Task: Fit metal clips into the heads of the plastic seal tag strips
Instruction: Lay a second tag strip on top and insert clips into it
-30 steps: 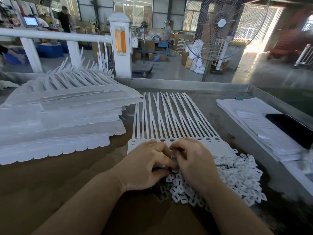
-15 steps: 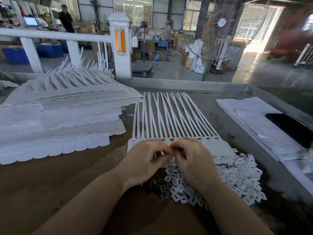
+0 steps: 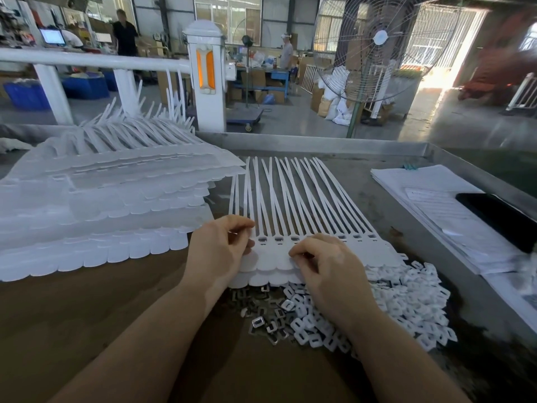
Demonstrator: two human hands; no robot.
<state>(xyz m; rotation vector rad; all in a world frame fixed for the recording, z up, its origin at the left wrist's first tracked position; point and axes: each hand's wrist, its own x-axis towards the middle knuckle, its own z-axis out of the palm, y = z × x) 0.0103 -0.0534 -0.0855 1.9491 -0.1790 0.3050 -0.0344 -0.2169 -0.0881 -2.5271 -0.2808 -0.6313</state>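
Left hand (image 3: 216,251) fingers (image 3: 241,225) curling, pinching the seal tag strips (image 3: 293,210) at their left end; right hand (image 3: 328,269) fingers curled, pressing the heads. Strips lying mid-worktop (image 3: 87,315); metal clips (image 3: 267,321) heaped toward the near edge.

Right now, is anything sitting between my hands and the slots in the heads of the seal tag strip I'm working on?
Nothing visible blocks them. Both the left hand and the right hand already rest on the seal tag strip, and its row of slots lies uncovered between them. The metal clips lie just nearer you, partly under the strip's edge.
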